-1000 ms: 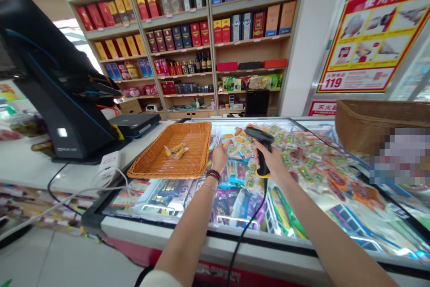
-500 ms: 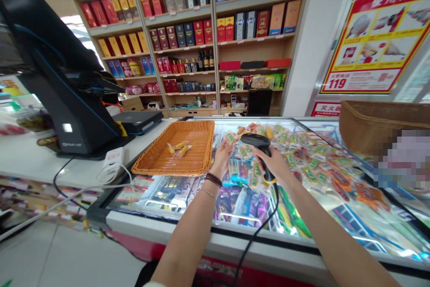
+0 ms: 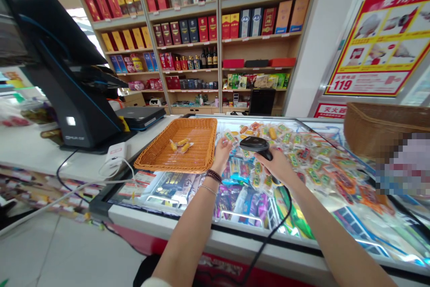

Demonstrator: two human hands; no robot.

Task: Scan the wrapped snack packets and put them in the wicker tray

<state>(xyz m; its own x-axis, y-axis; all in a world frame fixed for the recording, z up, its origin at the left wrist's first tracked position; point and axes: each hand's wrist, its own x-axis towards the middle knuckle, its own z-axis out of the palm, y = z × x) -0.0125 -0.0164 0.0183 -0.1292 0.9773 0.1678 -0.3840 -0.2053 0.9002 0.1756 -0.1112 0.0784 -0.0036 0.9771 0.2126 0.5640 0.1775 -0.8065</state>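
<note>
My left hand (image 3: 222, 153) pinches a small wrapped snack (image 3: 230, 136) in clear film with a green and white label. Just right of it, my right hand (image 3: 273, 161) is wrapped round the handle of a black barcode scanner (image 3: 254, 143), whose head points left toward that packet. The scanner's cable (image 3: 285, 213) hangs down over the front edge. Beneath both hands, many similar wrapped snacks (image 3: 314, 175) lie spread on the glass top of a chest freezer (image 3: 161, 220). To the left, an orange wicker basket (image 3: 157, 152) holds a few yellow wrapped snacks (image 3: 182, 144).
A black checkout terminal (image 3: 77, 99) and a flat black scale (image 3: 140, 117) stand on the left counter, with a white power box (image 3: 116, 153) and cable. A brown wicker basket (image 3: 376, 126) sits at the right. Shelves of boxes (image 3: 188, 32) line the back.
The scanner's head and handle have tilted, and my right hand has shifted slightly right. My left hand still pinches the packet in nearly the same spot. The view has shifted a little.
</note>
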